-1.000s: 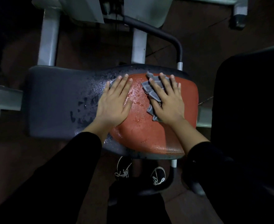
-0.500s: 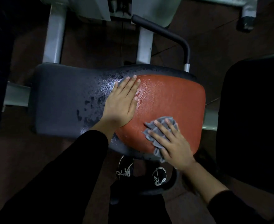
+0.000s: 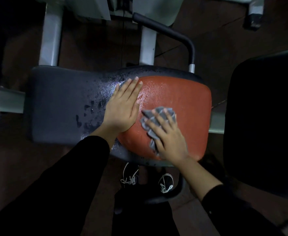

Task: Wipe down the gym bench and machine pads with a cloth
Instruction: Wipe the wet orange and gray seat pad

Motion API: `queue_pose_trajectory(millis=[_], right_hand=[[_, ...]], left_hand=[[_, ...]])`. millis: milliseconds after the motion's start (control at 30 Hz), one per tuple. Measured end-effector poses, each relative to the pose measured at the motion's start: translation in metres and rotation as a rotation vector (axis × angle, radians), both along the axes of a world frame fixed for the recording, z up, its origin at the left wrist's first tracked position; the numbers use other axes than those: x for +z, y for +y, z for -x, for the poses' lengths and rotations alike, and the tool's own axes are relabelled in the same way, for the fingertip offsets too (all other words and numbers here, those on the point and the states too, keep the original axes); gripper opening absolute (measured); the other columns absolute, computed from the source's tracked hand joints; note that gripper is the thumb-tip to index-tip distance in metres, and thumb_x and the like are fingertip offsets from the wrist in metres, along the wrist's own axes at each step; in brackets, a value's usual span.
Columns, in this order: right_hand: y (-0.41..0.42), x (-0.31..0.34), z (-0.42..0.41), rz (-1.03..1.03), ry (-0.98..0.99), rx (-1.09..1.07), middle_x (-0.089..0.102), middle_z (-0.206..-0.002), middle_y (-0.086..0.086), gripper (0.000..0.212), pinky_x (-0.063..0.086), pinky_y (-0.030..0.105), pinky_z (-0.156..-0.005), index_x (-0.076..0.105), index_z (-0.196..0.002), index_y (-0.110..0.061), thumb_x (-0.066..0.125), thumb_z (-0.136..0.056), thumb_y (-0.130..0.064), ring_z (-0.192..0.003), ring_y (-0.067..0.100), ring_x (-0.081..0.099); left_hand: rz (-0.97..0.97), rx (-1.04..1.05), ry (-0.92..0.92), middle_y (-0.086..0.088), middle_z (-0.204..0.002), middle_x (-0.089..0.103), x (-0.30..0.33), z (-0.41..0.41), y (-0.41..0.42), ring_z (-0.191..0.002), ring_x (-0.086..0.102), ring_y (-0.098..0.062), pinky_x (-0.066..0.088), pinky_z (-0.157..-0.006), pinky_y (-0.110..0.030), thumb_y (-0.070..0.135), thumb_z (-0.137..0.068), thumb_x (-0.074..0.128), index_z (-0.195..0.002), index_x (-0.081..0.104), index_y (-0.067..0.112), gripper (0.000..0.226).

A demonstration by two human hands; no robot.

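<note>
on the red pad [image 3: 182, 96], right hand [image 3: 169, 135] presses cloth [image 3: 154, 120] flat.

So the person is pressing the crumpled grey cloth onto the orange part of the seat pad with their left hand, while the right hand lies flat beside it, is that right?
Not quite: the hands are swapped. The head view shows the right hand pressing the crumpled grey cloth onto the orange part of the seat pad, while the left hand lies flat beside it.
</note>
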State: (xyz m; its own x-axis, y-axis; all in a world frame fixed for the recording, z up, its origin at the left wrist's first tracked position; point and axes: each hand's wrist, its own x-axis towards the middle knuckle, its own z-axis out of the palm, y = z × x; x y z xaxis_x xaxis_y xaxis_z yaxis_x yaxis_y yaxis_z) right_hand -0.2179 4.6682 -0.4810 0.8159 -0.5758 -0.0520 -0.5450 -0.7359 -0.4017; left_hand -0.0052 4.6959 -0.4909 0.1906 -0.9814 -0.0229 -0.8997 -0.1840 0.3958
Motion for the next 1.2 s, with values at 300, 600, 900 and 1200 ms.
queue_pose_trajectory(millis=[300, 600, 900, 1200], right_hand=[[-0.034, -0.004, 0.069, -0.045, 0.032, -0.091, 0.032, -0.154, 0.001, 0.053, 0.027, 0.06, -0.111, 0.036, -0.145, -0.03, 0.042, -0.093, -0.024, -0.146, 0.03, 0.016], [0.009, 0.0, -0.003, -0.032, -0.035, -0.036, 0.035, -0.153, 0.003, 0.049, 0.016, 0.053, -0.117, 0.042, -0.143, -0.025, 0.042, -0.094, -0.031, -0.145, 0.033, 0.018], [-0.023, -0.008, 0.091, 0.065, 0.076, 0.031, 0.033, -0.153, 0.003, 0.051, 0.022, 0.052, -0.116, 0.033, -0.145, -0.028, 0.041, -0.094, -0.028, -0.145, 0.029, 0.019], [0.007, 0.007, -0.038, -0.003, -0.045, -0.247, 0.032, -0.154, 0.003, 0.048, -0.006, 0.033, -0.118, 0.043, -0.143, -0.024, 0.039, -0.096, -0.033, -0.146, 0.029, 0.017]], left_hand=[[-0.006, 0.006, 0.006, -0.002, -0.159, 0.024, 0.001, 0.0, -0.001, -0.148, 0.016, -0.019, 0.006, -0.122, -0.039, 0.029, -0.1, 0.027, -0.152, 0.028, 0.013, 0.054], [0.003, -0.002, 0.013, -0.003, -0.158, 0.027, 0.0, -0.001, -0.001, -0.147, 0.02, -0.02, 0.009, -0.121, -0.041, 0.028, -0.099, 0.029, -0.151, 0.03, 0.012, 0.054], [0.014, 0.007, 0.026, -0.003, -0.158, 0.025, 0.0, 0.0, -0.001, -0.147, 0.017, -0.02, 0.005, -0.121, -0.036, 0.028, -0.1, 0.029, -0.151, 0.03, 0.012, 0.053], [0.033, -0.032, 0.188, -0.005, -0.157, 0.027, 0.002, -0.01, 0.004, -0.148, 0.017, -0.02, 0.002, -0.121, -0.039, 0.028, -0.101, 0.028, -0.149, 0.033, 0.011, 0.051]])
